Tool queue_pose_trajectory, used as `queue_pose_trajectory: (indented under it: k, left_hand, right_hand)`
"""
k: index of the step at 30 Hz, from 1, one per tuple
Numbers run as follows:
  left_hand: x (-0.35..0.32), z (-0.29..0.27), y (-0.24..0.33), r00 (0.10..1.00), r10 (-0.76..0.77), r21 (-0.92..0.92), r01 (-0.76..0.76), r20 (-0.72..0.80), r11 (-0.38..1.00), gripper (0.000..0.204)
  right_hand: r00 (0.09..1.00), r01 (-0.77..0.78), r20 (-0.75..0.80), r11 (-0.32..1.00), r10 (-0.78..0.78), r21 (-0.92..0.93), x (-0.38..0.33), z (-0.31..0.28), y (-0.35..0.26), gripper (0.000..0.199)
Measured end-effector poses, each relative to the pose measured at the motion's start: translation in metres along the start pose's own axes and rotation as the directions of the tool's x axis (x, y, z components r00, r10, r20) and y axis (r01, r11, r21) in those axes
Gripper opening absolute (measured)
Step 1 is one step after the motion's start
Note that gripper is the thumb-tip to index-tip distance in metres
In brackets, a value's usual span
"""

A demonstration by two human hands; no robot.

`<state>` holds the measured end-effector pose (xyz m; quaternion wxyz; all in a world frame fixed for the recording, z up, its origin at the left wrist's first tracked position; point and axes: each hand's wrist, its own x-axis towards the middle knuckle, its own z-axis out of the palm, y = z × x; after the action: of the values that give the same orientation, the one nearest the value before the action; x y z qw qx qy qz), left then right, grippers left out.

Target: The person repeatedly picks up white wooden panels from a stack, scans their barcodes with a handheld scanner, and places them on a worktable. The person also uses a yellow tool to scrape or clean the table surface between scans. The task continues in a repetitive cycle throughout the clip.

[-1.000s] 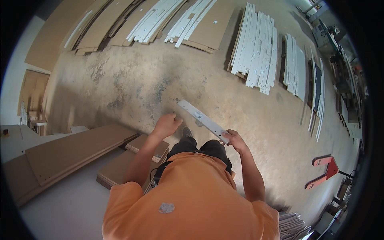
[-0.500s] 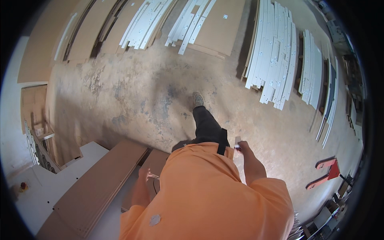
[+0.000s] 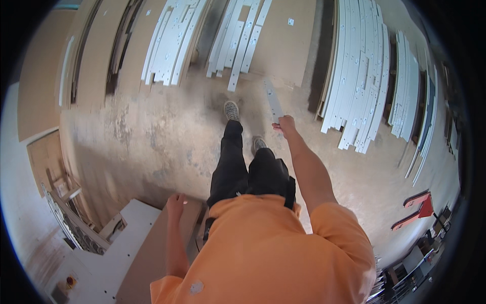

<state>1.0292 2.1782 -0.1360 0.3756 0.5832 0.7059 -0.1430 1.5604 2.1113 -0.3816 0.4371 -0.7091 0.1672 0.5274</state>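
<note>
While the orange shirt [image 3: 263, 253] fills the lower middle of the view, soft and creased, a stack of brown boards [image 3: 152, 253] lies just to its left, flat, matte and square-edged, on top of a smooth white panel [image 3: 109, 256]. The left hand [image 3: 175, 205] hangs at the near corner of the top brown board, fingers curled loosely downward; whether it touches the board cannot be told, and it holds nothing that shows. Black trousers [image 3: 238, 167] run forward from the shirt to two grey shoes [image 3: 232, 110] on the concrete floor [image 3: 152, 137], which is rough, dusty and blotched with darker stains.

Farther out, the bare right arm reaches forward, and the right hand [image 3: 286, 124] is closed around the near end of a white strip [image 3: 273, 100]. That strip is long, thin, flat and smooth, with small holes along it, and it points away from the person over the floor toward the panels beyond.

At the far side, piles of similar white strips [image 3: 169, 43] rest fanned out on broad brown sheets [image 3: 288, 40]. To the right, a larger row of white slats [image 3: 354, 76] lies side by side, with another row [image 3: 405, 91] beyond it. Low on the right stands a red pallet jack [image 3: 417, 207].
</note>
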Motion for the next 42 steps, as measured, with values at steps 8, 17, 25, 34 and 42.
queue_pose_trajectory:
  k: [8, 17, 25, 34, 42]
  left_hand:
    - [0.112, -0.041, 0.059, 0.990, -0.108, 0.172, 0.091, 0.092, 0.981, 0.037]
    - [0.196, -0.113, 0.072, 0.950, 0.092, 0.323, -0.192, 0.299, 0.927, 0.022]
    - [0.313, -0.070, 0.245, 0.920, 0.207, 0.310, -0.314, 0.332, 0.897, 0.040]
    - [0.208, 0.118, 0.495, 0.543, 0.730, 0.437, -0.823, 0.415, 0.364, 0.029]
    - [-0.075, 0.317, 0.429, -0.002, 0.578, -0.142, -0.970, 0.816, 0.197, 0.012]
  right_hand:
    - [1.000, 0.010, -0.002, 0.971, -0.010, 0.239, 0.163, 0.117, -0.036, 0.028]
    - [0.862, 0.479, 0.230, 0.581, -0.451, -0.658, 0.134, 0.152, -0.070, 0.023]
    - [0.862, 0.409, -0.041, 0.741, -0.505, -0.533, 0.016, 0.042, -0.068, 0.027]
    - [0.829, 0.286, -0.473, 0.953, -0.299, -0.102, -0.129, -0.141, 0.068, 0.032]
    - [0.742, 0.007, -0.657, 0.978, 0.134, 0.207, -0.264, -0.190, 0.351, 0.031]
